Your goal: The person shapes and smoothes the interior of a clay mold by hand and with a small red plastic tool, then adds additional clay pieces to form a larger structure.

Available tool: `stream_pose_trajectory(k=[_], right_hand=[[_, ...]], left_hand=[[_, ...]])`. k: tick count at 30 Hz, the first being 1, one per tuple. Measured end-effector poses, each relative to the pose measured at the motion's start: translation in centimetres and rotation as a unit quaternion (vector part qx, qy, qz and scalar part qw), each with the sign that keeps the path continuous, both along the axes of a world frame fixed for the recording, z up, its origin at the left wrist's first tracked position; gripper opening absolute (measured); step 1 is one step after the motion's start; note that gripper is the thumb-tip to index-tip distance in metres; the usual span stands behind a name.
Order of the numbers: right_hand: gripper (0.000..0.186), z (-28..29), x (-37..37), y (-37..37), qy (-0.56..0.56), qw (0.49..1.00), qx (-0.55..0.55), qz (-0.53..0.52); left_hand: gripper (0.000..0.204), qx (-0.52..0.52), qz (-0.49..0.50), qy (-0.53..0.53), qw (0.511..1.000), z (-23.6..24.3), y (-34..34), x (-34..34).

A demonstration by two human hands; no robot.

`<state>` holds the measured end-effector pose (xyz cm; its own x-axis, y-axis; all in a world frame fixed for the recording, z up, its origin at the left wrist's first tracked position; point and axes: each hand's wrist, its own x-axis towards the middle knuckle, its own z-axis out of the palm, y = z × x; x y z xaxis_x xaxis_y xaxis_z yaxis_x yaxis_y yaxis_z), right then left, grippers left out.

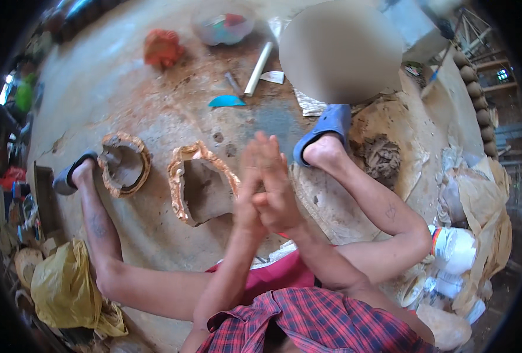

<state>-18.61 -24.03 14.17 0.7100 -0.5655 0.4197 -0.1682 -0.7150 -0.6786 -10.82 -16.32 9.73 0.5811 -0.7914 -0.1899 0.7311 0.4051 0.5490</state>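
Head view: two joined palms, a mould rim close by

The left grip (249, 191) and right grip (279, 197) meet near the centre of the frame, palm against palm, fingers straight and pointing toward the top. Motion blurs them. Neither is curled around anything I can make out; whether something small or flat lies between the palms I cannot tell.

Nearest is a rough-edged mould (178, 188), on the floor (84, 120) just left of centre, its right side partly hidden behind the left wrist. A second, rounder mould (145, 167) sits farther left, and a lump of grey clay (381, 160) lies on a crumpled sheet (413, 167) right of centre.

The likeliest trouble is a knock: a wrist dropping or swinging left could catch the near mould's edge, which looks crumbly and might chip. Crumbs shaken off the palms could also land inside it. At the left, the dark clog (66, 179) stands right beside the rounder mould, so a small shift of that foot might push or crack it. To the right, the blue clog (334, 126) is near the clay; a careless step could drag the sheet or press grit into the lump.
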Motion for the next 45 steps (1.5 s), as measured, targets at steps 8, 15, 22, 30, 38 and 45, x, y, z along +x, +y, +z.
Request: stream_pose_trajectory(k=[8, 15, 22, 30, 38, 45], right_hand=[[0.03, -1.2, 2.6, 4.7, -0.06, 0.981, 0.156, -0.096], [0.027, -5.3, 3.9, -6.3, 0.057, 0.992, -0.034, -0.106], [0.096, -18.3, 4.1, -5.9, 0.358, 0.919, -0.137, -0.094], [0.096, -17.1, 12.8, -23.6, 0.231, 0.928, -0.177, -0.234], [0.096, -17.1, 1.3, -1.9, 0.351, 0.928, -0.124, -0.03], [0.089, -16.6, 10.4, -16.3, 0.309, 0.912, -0.213, -0.164]], left_hand=[[0.072, 0.098, 0.14, -0.129, 0.977, -0.5, -0.7, 2.2], [0.078, 0.27, 0.286, -0.303, 0.868, -0.7, 4.9, 10.6], [0.073, 0.444, 0.246, -0.207, 0.836, -5.9, 10.9, 14.9], [0.057, 0.487, 0.099, -0.285, 0.82, -6.9, 8.6, 14.5], [0.055, 0.49, 0.082, -0.288, 0.819, -7.5, 9.6, 14.9], [0.062, 0.449, 0.124, -0.233, 0.854, -7.1, 9.6, 15.0]])
